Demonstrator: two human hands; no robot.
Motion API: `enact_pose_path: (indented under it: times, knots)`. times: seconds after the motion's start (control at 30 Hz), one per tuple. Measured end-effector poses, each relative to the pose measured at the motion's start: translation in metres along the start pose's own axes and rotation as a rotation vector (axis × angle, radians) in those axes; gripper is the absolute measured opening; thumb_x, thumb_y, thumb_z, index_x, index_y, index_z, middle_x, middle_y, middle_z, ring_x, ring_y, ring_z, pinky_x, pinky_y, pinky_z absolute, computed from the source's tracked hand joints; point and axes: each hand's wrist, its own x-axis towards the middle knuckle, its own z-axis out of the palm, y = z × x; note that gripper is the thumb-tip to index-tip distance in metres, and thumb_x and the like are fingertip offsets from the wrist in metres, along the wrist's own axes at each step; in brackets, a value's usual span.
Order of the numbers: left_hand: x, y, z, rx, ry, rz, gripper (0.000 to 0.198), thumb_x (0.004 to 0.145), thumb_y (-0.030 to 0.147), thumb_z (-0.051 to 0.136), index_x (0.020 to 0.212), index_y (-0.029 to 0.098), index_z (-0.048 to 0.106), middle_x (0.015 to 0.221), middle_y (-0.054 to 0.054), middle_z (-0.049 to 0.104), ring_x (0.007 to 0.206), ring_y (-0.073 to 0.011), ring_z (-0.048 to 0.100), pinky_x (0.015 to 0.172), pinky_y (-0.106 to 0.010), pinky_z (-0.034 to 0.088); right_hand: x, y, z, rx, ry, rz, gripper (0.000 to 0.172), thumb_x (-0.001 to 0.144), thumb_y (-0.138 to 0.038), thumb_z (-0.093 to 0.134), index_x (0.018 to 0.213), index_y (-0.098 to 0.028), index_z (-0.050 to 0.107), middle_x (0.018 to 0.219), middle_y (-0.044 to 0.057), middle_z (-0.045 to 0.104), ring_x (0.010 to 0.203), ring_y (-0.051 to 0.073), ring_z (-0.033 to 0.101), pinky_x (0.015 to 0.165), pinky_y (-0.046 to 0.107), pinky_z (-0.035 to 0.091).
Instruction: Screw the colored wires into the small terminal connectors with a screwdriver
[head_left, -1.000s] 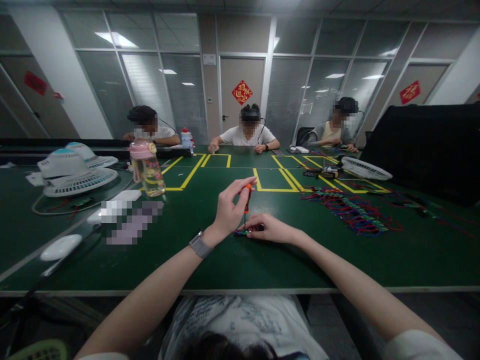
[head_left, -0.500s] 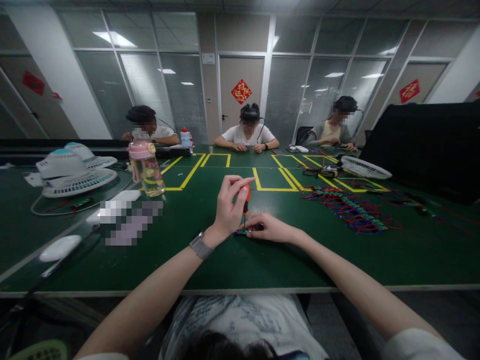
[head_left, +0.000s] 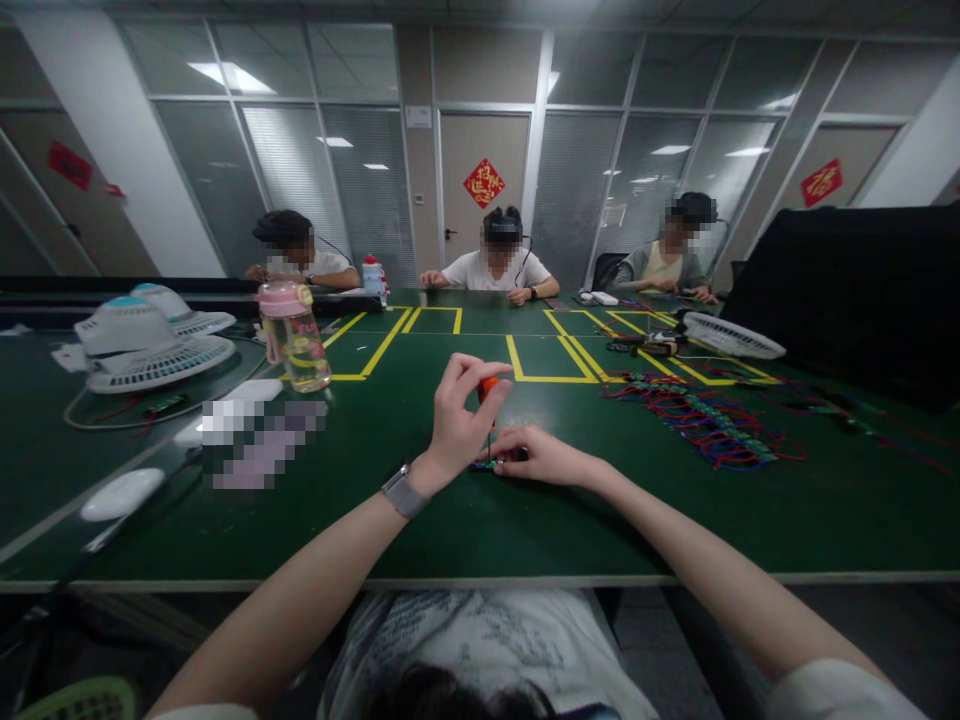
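My left hand (head_left: 463, 415), with a watch at its wrist, is closed around the orange handle of a screwdriver (head_left: 489, 386). The screwdriver stands almost upright, its dark shaft pointing down at a small green circuit board (head_left: 486, 465) on the table. Pinched at the board's right side is my right hand (head_left: 536, 455), its fingertips resting low by the screwdriver's tip. Part of the board is hidden under those fingers, and any screw at the tip is too small to make out.
A heap of circuit boards with red and blue wires (head_left: 697, 420) lies to the right. On the left stand a pink-lidded bottle (head_left: 295, 340) and white fans (head_left: 154, 350). Yellow tape marks the green table (head_left: 420, 545). Several people sit across it.
My left thumb and fingers have shifted around the screwdriver handle, which now leans slightly. My right hand stays on the board. The person opposite has moved one hand outward.
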Motion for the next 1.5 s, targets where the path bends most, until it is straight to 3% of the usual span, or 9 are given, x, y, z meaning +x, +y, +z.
enact_pose_path:
  times: [0.1, 0.2, 0.3, 0.5, 0.73, 0.9, 1.07, 1.3, 1.5]
  knots:
    - [-0.0011, -0.0012, -0.0008, -0.022, -0.025, -0.021, 0.03, 0.097, 0.026, 0.04, 0.106, 0.022, 0.068, 0.098, -0.006, 0.058, 0.095, -0.0159, 0.057, 0.082, -0.03, 0.048, -0.0002, -0.0009, -0.0002, -0.014, 0.007, -0.007, 0.029, 0.083, -0.021, 0.064, 0.112, -0.018, 0.071, 0.081, 0.002, 0.057, 0.069, 0.012, 0.052, 0.063, 0.023, 0.045]
    - [-0.0018, -0.0024, 0.0001, -0.101, -0.059, -0.07, 0.032, 0.097, 0.025, 0.037, 0.113, 0.022, 0.064, 0.11, -0.007, 0.063, 0.098, -0.0163, 0.06, 0.084, -0.031, 0.049, -0.0004, -0.0009, -0.0003, -0.02, 0.008, -0.011, 0.029, 0.084, -0.023, 0.063, 0.112, -0.019, 0.071, 0.081, 0.003, 0.058, 0.07, 0.012, 0.053, 0.064, 0.022, 0.045]
    - [-0.0015, -0.0024, 0.002, -0.149, -0.071, -0.104, 0.027, 0.095, 0.025, 0.045, 0.115, 0.021, 0.062, 0.11, -0.007, 0.066, 0.089, -0.0141, 0.063, 0.078, -0.028, 0.052, -0.0003, 0.0, -0.0001, -0.01, 0.004, -0.009, 0.03, 0.084, -0.023, 0.063, 0.112, -0.019, 0.07, 0.083, 0.003, 0.058, 0.071, 0.012, 0.054, 0.064, 0.023, 0.046]
    - [0.0004, -0.0001, 0.0015, 0.023, -0.003, 0.011, 0.018, 0.085, 0.029, 0.065, 0.101, 0.022, 0.068, 0.088, -0.002, 0.058, 0.08, -0.0133, 0.057, 0.074, -0.026, 0.048, -0.0004, 0.0015, 0.0001, -0.016, 0.001, -0.007, 0.031, 0.083, -0.02, 0.064, 0.114, -0.019, 0.07, 0.083, 0.002, 0.058, 0.07, 0.012, 0.053, 0.065, 0.022, 0.045]
    - [0.0003, -0.0004, 0.0002, -0.072, -0.09, -0.019, 0.031, 0.097, 0.023, 0.038, 0.115, 0.022, 0.064, 0.113, -0.007, 0.06, 0.104, -0.0167, 0.057, 0.091, -0.032, 0.047, -0.0003, 0.0016, 0.0005, 0.001, 0.006, -0.005, 0.03, 0.084, -0.022, 0.064, 0.112, -0.018, 0.07, 0.083, 0.003, 0.058, 0.071, 0.013, 0.054, 0.065, 0.024, 0.045]
    - [-0.0018, -0.0027, 0.0013, -0.173, -0.122, -0.092, 0.034, 0.098, 0.024, 0.036, 0.123, 0.022, 0.059, 0.121, -0.008, 0.061, 0.101, -0.0165, 0.063, 0.086, -0.031, 0.051, -0.0006, 0.0008, 0.0005, 0.002, 0.011, -0.011, 0.03, 0.084, -0.023, 0.063, 0.112, -0.018, 0.071, 0.083, 0.003, 0.058, 0.071, 0.013, 0.054, 0.065, 0.024, 0.045]
    - [-0.0021, -0.0028, 0.0038, -0.177, -0.114, -0.115, 0.029, 0.095, 0.024, 0.045, 0.12, 0.021, 0.059, 0.114, -0.007, 0.064, 0.087, -0.0131, 0.065, 0.076, -0.026, 0.053, -0.0005, 0.0012, 0.0003, -0.008, 0.006, -0.013, 0.03, 0.084, -0.021, 0.063, 0.113, -0.018, 0.07, 0.082, 0.003, 0.057, 0.07, 0.012, 0.053, 0.064, 0.023, 0.044]
    - [-0.0003, -0.0022, 0.0033, 0.01, -0.039, 0.018, 0.024, 0.085, 0.027, 0.065, 0.108, 0.021, 0.066, 0.091, -0.002, 0.055, 0.082, -0.0127, 0.055, 0.073, -0.025, 0.048, 0.0, 0.0023, 0.0009, 0.003, 0.002, -0.009, 0.031, 0.083, -0.018, 0.063, 0.113, -0.016, 0.07, 0.082, 0.003, 0.058, 0.069, 0.012, 0.053, 0.062, 0.023, 0.043]
    - [-0.0014, -0.0035, 0.0022, -0.098, -0.119, -0.034, 0.032, 0.097, 0.024, 0.039, 0.121, 0.023, 0.06, 0.112, -0.007, 0.055, 0.099, -0.0156, 0.058, 0.085, -0.03, 0.049, -0.0001, 0.002, 0.001, -0.002, 0.017, -0.022, 0.028, 0.082, -0.021, 0.064, 0.109, -0.015, 0.071, 0.082, 0.003, 0.058, 0.068, 0.012, 0.053, 0.063, 0.023, 0.044]
